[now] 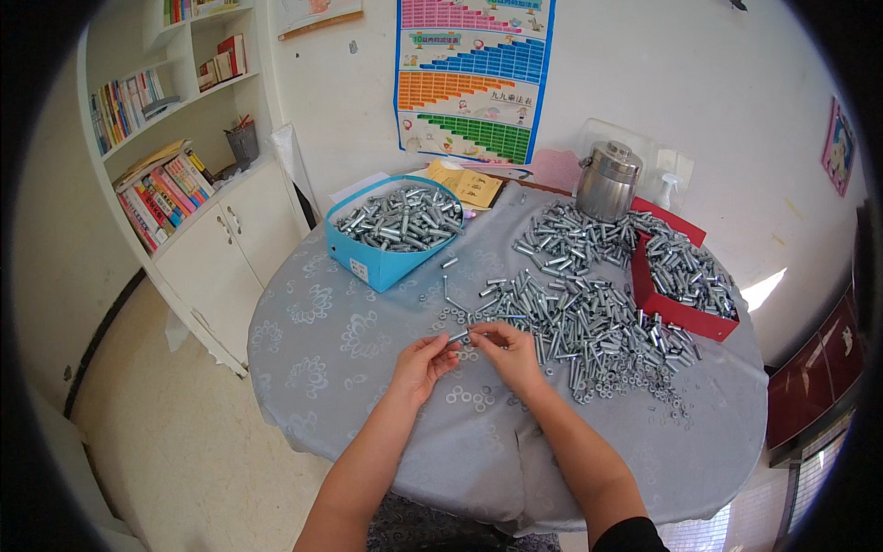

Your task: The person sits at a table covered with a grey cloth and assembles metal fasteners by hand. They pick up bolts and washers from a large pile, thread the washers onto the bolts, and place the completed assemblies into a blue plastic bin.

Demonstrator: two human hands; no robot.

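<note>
Over the near middle of the table, my left hand [423,364] grips a short silvery expansion bolt [457,338] between thumb and fingers. The bolt lies nearly level, pointing right. My right hand [508,354] pinches at its right end; whether a nut or washer is in those fingertips is too small to tell. Flat washers [474,398] lie scattered below and around my hands. To the right spreads a large heap of metal bolts and sleeves [589,322], with small nuts and washers [625,382] along its near edge.
A blue box [377,267] full of finished-looking bolts stands at the far left of the grey tablecloth [317,396]. At the right, a red box [685,320] holds more metal parts. Behind the heap stands a steel canister [609,181]. A yellow paper packet [467,184] lies near the wall.
</note>
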